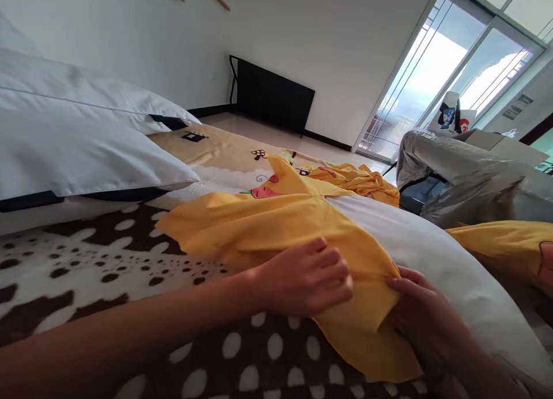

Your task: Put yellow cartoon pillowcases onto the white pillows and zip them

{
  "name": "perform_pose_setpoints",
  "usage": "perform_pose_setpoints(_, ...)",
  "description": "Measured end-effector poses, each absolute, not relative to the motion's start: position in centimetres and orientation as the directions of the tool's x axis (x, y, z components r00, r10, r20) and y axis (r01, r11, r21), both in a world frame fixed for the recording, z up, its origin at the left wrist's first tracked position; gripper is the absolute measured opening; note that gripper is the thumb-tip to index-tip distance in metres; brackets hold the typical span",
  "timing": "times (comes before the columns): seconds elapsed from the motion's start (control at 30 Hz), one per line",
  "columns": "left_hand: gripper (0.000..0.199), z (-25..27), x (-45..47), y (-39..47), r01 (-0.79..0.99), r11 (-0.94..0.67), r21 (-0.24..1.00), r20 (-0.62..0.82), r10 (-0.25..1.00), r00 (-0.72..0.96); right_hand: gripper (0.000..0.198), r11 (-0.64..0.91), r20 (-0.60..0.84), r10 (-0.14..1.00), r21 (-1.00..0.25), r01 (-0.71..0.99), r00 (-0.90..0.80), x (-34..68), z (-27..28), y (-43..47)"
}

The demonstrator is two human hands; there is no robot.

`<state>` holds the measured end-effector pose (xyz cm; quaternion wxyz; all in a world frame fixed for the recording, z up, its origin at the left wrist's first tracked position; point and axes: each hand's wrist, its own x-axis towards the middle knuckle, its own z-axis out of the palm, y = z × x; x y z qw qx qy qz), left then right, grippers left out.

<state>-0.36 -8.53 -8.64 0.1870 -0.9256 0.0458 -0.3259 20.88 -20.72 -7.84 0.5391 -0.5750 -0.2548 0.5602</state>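
Observation:
A yellow pillowcase [298, 226] with a pink fruit print lies bunched across the bed, its opening against the end of a white pillow [432, 238]. At the near right edge of the case, my right hand [423, 301] pinches the cloth between thumb and fingers, beside the pillow. My left hand [306, 278] is over the lower middle of the case with its fingers curled closed. What lies inside those curled fingers is hidden.
White pillows [95, 151] are stacked at the left on a brown-and-white dotted blanket [242, 353]. More yellow cloth [358, 180] is heaped behind, and another yellow piece [505, 243] lies at the right. Beyond stands plastic-wrapped furniture [470, 163].

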Motion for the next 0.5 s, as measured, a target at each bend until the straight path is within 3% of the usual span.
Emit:
perform_pose_setpoints(0.07, 0.020, -9.2, -1.8, -9.2, 0.017, -0.893, -0.449, 0.518, -0.245, 0.819, 0.025, -0.253, -0.314, 0.931, -0.922, -0.294, 0.185, 20.4, -6.9, -20.0)
perform_pose_setpoints(0.23, 0.024, -11.2, -3.6, -8.9, 0.080, -0.840, -0.536, 0.439, -0.197, 0.877, 0.016, -0.138, -0.153, 0.972, -0.986, -0.090, 0.180, 20.2, -5.8, -19.2)
perform_pose_setpoints(0.33, 0.020, -12.5, -3.9, -8.8, -0.014, -0.841, -0.541, 0.388, -0.265, 0.883, 0.029, -0.071, -0.060, 0.991, -0.993, 0.099, 0.118, 21.3, -6.1, -19.6)
perform_pose_setpoints(0.43, 0.014, -14.0, -3.7, -8.8, -0.083, -0.849, -0.522, 0.335, -0.293, 0.895, 0.041, 0.017, -0.010, 0.998, -0.888, 0.460, -0.057, 22.1, -6.5, -20.6)
perform_pose_setpoints(0.5, 0.010, -14.8, -3.4, -8.6, -0.106, -0.871, -0.479, 0.333, -0.293, 0.896, 0.044, 0.148, 0.016, 0.981, -0.706, 0.693, -0.193, 22.1, -6.9, -21.4)
